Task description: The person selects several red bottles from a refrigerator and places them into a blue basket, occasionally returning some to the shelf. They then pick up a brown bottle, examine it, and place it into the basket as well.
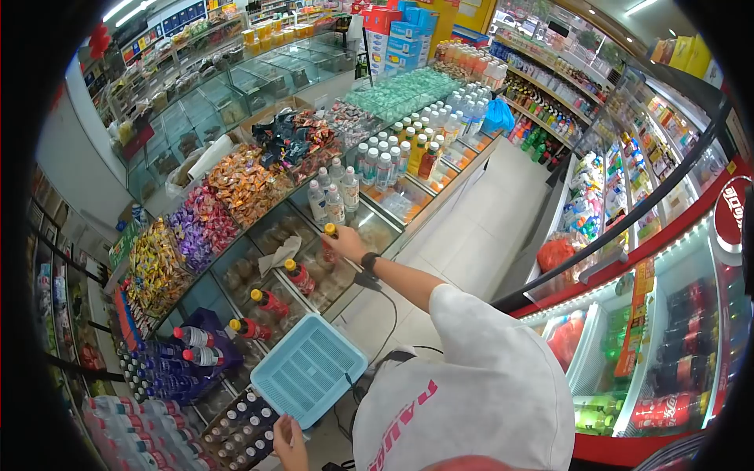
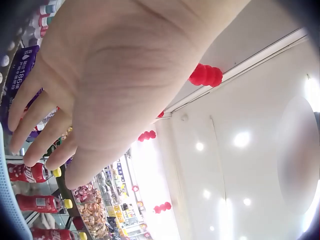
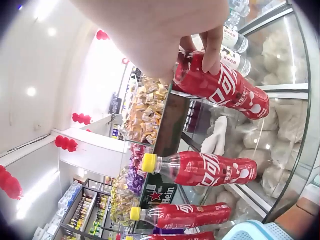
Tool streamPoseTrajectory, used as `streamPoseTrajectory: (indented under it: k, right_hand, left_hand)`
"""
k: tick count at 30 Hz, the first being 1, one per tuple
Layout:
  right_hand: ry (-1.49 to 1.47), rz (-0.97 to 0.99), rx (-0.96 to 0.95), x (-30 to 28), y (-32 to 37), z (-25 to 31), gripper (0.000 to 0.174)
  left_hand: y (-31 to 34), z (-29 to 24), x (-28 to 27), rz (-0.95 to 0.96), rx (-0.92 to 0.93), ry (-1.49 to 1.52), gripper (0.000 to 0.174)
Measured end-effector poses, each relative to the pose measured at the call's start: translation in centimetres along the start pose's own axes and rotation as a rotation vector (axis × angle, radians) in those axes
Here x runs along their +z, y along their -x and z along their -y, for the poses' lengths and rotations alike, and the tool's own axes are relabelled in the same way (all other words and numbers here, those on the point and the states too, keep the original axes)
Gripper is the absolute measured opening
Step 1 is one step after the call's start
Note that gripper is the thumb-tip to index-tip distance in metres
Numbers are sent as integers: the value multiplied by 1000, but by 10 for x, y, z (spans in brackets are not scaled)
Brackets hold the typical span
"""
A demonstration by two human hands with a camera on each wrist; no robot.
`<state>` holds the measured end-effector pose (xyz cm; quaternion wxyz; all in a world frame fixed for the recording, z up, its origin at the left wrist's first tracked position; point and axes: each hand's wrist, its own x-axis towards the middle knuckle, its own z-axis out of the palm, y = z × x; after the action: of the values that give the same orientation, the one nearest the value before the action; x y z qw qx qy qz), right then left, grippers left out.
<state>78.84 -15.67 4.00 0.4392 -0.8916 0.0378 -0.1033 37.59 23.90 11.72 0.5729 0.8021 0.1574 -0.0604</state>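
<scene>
My right hand [image 1: 345,244] grips a red-labelled bottle with a yellow cap at the right end of a row on the glass counter; in the right wrist view the fingers curl round the upper part of this bottle [image 3: 220,87]. Other red bottles [image 1: 299,276] stand to its left, a nearby one [image 3: 210,169] showing its yellow cap. The left hand [image 1: 290,443] is by the near edge of the light blue basket [image 1: 308,369], holding nothing visible; in the left wrist view its fingers [image 2: 37,125] are loosely extended, red bottles [image 2: 37,203] beyond them.
White-capped clear bottles [image 1: 334,204] stand beyond the right hand. Wrapped sweets [image 1: 247,174] cover the counter's far side. Dark bottles [image 1: 239,432] stand in a case left of the left hand. A drinks fridge [image 1: 667,353] is at the right, and a cable [image 1: 393,314] hangs beside the counter.
</scene>
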Motion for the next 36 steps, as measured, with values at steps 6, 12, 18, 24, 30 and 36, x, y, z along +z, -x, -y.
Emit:
streamPoseTrajectory:
  k: [6, 12, 18, 24, 30, 36]
  right_hand:
    - [11, 122, -21, 29, -25, -22, 50]
    - [-14, 163, -81, 34, -36, -26, 50]
    - [-5, 177, -95, 34, -37, -18, 52]
    - [-75, 147, -64, 42, -37, -16, 60]
    - [-193, 181, -57, 43, -42, -28, 73]
    - [-175, 198, -148, 35, -38, -33, 82]
  left_hand:
    - [0, 19, 6, -35, -24, -52, 32]
    - [-4, 4, 13, -78, -31, -83, 32]
    - [-20, 31, 17, -49, -51, -37, 35]
    - [-27, 73, 19, -4, -69, -27, 39]
    - [-12, 59, 18, 12, -142, -58, 40]
    - [4, 65, 5, 3, -111, -34, 37]
